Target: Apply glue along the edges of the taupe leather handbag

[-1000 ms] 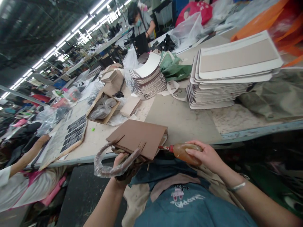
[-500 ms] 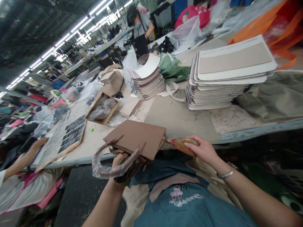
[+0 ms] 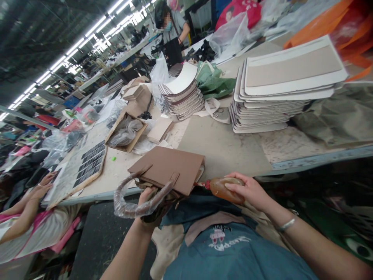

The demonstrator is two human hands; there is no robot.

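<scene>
A brown handbag (image 3: 171,165) lies tilted at the table's front edge, its plastic-wrapped handle (image 3: 128,206) looping toward me. Beneath the handle, my left hand (image 3: 148,196) grips the bag from its near side; most of those fingers are hidden by the bag and dark cloth. My right hand (image 3: 243,188) is wrapped round an amber glue bottle (image 3: 223,188) with a red collar. The bottle's thin nozzle points left and meets the bag's right-hand edge, near its lower corner. Whether glue is coming out cannot be made out.
Behind the bag are an open cardboard box (image 3: 126,132) of plastic wrap and a curved stack of panels (image 3: 182,97). A taller panel stack (image 3: 262,112) stands right. A co-worker's hands (image 3: 43,184) rest at the left table edge; another person (image 3: 175,27) sits across.
My right hand has shifted the glue bottle slightly left and down, moving its nozzle lower along the bag's edge. At the left, a co-worker's second hand has come into view.
</scene>
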